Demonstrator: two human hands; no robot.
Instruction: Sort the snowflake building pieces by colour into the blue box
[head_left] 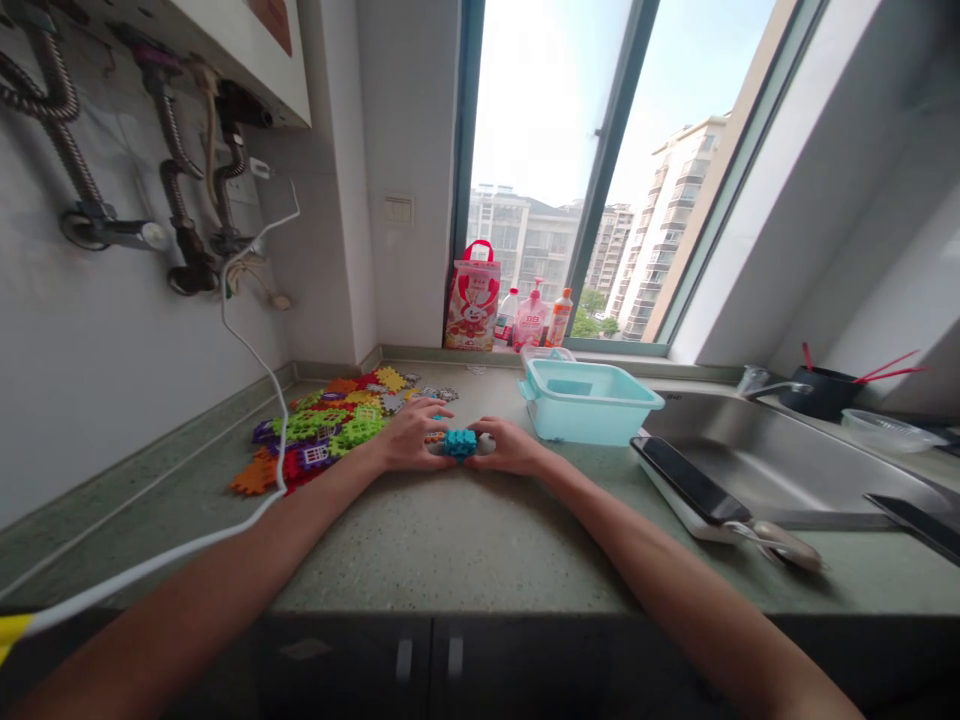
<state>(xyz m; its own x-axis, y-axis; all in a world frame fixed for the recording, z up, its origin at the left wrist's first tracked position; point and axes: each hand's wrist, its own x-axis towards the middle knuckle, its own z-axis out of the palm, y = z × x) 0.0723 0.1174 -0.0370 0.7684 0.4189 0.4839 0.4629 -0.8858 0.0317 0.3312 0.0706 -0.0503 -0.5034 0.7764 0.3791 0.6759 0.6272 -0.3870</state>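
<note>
Between opposed fingertips, the left hand (405, 437) and right hand (513, 447) are pinching a blue block (460, 443) from both sides, apparently steadying it.

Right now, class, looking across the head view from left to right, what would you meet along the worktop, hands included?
Green pieces, left hand, turquoise block held between the hands, right hand, light-blue tub, dark pot with red sticks.
</note>
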